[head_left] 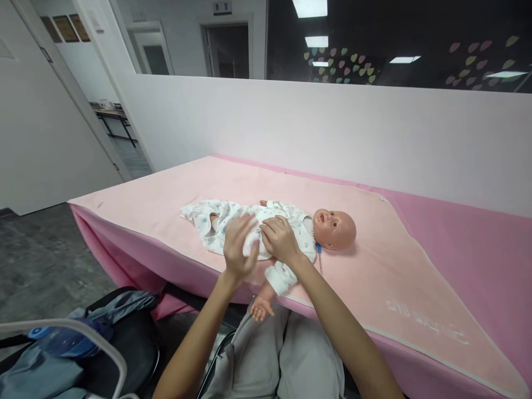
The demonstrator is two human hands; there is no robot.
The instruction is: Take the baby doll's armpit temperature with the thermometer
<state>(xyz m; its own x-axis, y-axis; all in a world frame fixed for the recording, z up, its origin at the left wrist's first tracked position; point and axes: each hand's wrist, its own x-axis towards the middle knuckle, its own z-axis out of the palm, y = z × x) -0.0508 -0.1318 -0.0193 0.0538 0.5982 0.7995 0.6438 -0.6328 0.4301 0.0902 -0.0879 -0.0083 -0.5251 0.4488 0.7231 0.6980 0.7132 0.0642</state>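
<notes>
A baby doll lies on its back, its head to the right, in a white outfit with small prints. One doll arm hangs over the table's near edge. My right hand rests on the front of the outfit, its bent fingers gathered at the cloth; the fingertips are partly hidden. Above the doll's middle, my left hand is raised with fingers and thumb apart, slightly blurred and holding nothing. Beside the doll's neck lies a small blue piece with a thin strip.
The table bears a pale pink mat over a darker pink cloth. A white wall with a window stands behind it. At lower left, a black chair holds clothing and a blue bottle, near a pale curved tube.
</notes>
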